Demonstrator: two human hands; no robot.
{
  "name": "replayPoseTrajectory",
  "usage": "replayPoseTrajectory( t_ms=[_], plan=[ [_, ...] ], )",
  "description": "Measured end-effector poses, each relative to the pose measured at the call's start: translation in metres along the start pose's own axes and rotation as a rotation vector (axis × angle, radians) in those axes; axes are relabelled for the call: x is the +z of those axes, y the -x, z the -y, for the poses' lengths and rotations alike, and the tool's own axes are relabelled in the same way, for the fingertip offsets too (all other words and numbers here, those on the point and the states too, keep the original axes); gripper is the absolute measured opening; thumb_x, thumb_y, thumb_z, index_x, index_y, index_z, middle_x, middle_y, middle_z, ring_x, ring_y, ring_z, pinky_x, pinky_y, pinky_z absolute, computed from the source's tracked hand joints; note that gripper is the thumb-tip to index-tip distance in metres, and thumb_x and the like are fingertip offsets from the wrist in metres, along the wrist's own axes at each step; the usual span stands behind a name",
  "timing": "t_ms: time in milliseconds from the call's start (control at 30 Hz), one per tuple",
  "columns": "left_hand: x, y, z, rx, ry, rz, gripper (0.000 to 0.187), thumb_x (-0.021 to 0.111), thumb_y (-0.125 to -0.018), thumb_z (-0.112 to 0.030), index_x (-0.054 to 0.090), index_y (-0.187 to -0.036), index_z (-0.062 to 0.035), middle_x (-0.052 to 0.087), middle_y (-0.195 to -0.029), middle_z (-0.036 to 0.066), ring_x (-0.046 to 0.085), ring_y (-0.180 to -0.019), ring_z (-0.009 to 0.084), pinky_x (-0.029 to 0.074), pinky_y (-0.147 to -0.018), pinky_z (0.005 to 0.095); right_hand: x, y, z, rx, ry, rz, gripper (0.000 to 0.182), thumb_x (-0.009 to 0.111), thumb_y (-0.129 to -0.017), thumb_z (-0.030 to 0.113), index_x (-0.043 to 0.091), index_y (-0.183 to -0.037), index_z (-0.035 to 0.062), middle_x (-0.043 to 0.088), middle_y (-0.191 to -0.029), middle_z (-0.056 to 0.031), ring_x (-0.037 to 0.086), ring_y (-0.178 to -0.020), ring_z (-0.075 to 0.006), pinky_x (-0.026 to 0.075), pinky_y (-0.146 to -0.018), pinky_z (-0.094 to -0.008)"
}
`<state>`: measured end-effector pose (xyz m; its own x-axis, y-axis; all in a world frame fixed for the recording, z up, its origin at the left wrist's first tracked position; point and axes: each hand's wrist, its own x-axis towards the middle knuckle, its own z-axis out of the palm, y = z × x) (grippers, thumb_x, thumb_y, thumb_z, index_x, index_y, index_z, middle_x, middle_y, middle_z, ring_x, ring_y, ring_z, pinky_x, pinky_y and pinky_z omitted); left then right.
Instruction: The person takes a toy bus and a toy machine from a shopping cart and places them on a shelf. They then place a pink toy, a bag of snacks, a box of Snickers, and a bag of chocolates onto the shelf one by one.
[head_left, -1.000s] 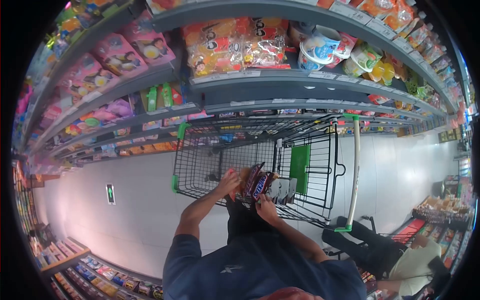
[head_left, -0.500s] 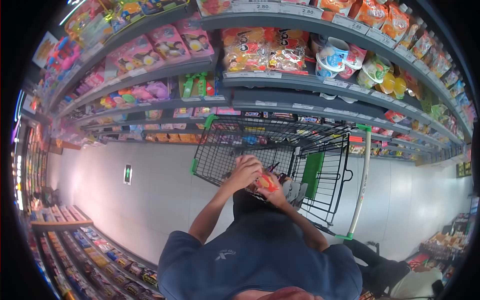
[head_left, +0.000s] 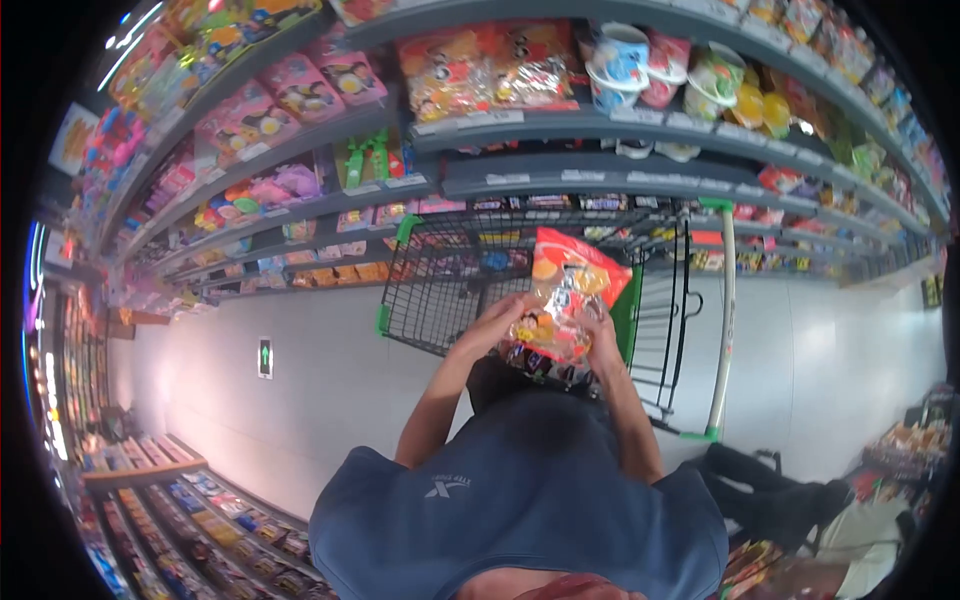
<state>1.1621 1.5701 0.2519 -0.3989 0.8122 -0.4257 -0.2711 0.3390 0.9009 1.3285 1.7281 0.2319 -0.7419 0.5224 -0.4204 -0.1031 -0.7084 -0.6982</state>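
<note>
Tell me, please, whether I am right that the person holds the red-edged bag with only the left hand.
Not only the left hand: the head view shows the right hand also holding the red-edged bag, at its opposite side.

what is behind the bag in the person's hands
Past the bag, the wire cart and part of its green panel show; dark packs peek out below. Anything directly behind the bag is covered.

Blue short-sleeved shirt [head_left: 540, 490], pale X-shaped chest logo [head_left: 438, 490].
</note>
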Motion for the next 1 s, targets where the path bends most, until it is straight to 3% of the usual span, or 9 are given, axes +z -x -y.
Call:
replayPoseTrajectory(
  t_ms=[67, 133, 200, 633, 767, 800, 867, 933, 1000],
  plan=[
    [0.013, 0.008, 0.0, 0.127, 0.12, 0.182, 0.052, 0.051, -0.1, -0.029, 0.035, -0.143, -0.0047, 0.056, -0.125, 0.006, 0.055, -0.109, 0.0126, 0.049, -0.085, 0.028, -0.003, 0.0, -0.001, 0.036, -0.023, -0.026, 0.049, 0.068, -0.084, 0.01, 0.048, -0.128, 0.0024, 0.061, -0.116, -0.0103, 0.064, -0.101, -0.0217, 0.055, -0.085, -0.0363],
    [0.014, 0.004, -0.001, 0.092, 0.125, 0.196, 0.048, 0.051, -0.1, -0.027, 0.039, -0.141, -0.0047, 0.057, -0.124, 0.005, 0.054, -0.112, 0.0128, 0.05, -0.085, 0.0286, -0.001, -0.002, 0.0, 0.048, -0.036, 0.053, 0.057, 0.068, -0.087, 0.01, 0.037, -0.133, -0.0007, 0.057, -0.119, -0.0161, 0.063, -0.103, -0.0262, 0.055, -0.087, -0.038],
    [0.013, 0.001, -0.002, 0.056, 0.137, 0.139, 0.05, 0.054, -0.097, -0.02, 0.039, -0.141, -0.0014, 0.055, -0.128, 0.008, 0.054, -0.115, 0.0148, 0.044, -0.098, 0.0297, -0.004, 0.002, -0.002, 0.043, -0.043, 0.052, 0.058, 0.068, -0.087, 0.01, 0.036, -0.134, -0.0003, 0.056, -0.121, -0.0156, 0.062, -0.106, -0.0259, 0.054, -0.088, -0.0384],
    [0.012, -0.011, -0.003, 0.075, 0.157, 0.003, 0.046, 0.06, -0.094, -0.016, 0.047, -0.135, -0.0008, 0.058, -0.123, 0.005, 0.054, -0.111, 0.0133, 0.042, -0.097, 0.0279, 0.004, -0.008, 0.012, 0.068, 0.156, 0.135, 0.056, 0.068, -0.084, 0.003, 0.035, -0.129, -0.0002, 0.047, -0.131, -0.0145, 0.052, -0.117, -0.0206, 0.047, -0.097, -0.0384],
    [0.013, -0.023, -0.019, 0.132, 0.094, -0.062, 0.047, 0.06, -0.093, -0.018, 0.047, -0.135, -0.0006, 0.058, -0.123, 0.006, 0.054, -0.112, 0.0134, 0.042, -0.097, 0.028, 0.019, -0.019, 0.041, -0.085, 0.318, 0.111, 0.057, 0.069, -0.082, 0.0, 0.036, -0.128, 0.0019, 0.055, -0.121, -0.012, 0.058, -0.108, -0.0201, 0.053, -0.087, -0.0356],
    [0.009, -0.035, -0.024, 0.239, -0.003, -0.085, 0.047, 0.06, -0.093, -0.018, 0.047, -0.134, -0.0003, 0.058, -0.123, 0.006, 0.054, -0.112, 0.0135, 0.042, -0.097, 0.0285, 0.03, -0.022, 0.058, -0.118, 0.417, 0.1, 0.058, 0.069, -0.082, -0.001, 0.036, -0.129, 0.0028, 0.058, -0.117, -0.011, 0.06, -0.104, -0.0197, 0.055, -0.082, -0.0343],
    [0.0, -0.054, -0.043, 0.348, -0.093, -0.108, 0.046, 0.06, -0.093, -0.018, 0.047, -0.133, 0.0, 0.058, -0.123, 0.007, 0.054, -0.112, 0.0135, 0.043, -0.096, 0.029, 0.056, -0.032, 0.088, -0.207, 0.416, 0.117, 0.056, 0.068, -0.082, -0.001, 0.036, -0.128, 0.0038, 0.061, -0.111, -0.0109, 0.063, -0.087, -0.0142, 0.054, -0.056, -0.0278],
    [-0.009, -0.07, -0.084, 0.56, -0.208, -0.228, 0.039, 0.062, -0.089, -0.02, 0.051, -0.12, 0.0006, 0.061, -0.112, 0.009, 0.056, -0.106, 0.0156, 0.044, -0.092, 0.0315, 0.081, -0.048, 0.123, -0.262, 0.41, 0.205, 0.057, 0.069, -0.082, 0.001, 0.036, -0.129, 0.0041, 0.062, -0.109, -0.0111, 0.064, -0.086, -0.0138, 0.051, -0.051, -0.0255],
    [-0.017, -0.079, -0.131, 0.696, -0.314, -0.33, 0.042, 0.062, -0.089, -0.024, 0.049, -0.121, -0.0015, 0.062, -0.109, 0.015, 0.061, -0.104, 0.0229, 0.046, -0.089, 0.0347, 0.106, -0.07, 0.151, -0.358, 0.498, 0.171, 0.059, 0.069, -0.083, 0.003, 0.034, -0.131, 0.0058, 0.063, -0.106, -0.0109, 0.064, -0.086, -0.0148, 0.051, -0.052, -0.0274]
  ],
)
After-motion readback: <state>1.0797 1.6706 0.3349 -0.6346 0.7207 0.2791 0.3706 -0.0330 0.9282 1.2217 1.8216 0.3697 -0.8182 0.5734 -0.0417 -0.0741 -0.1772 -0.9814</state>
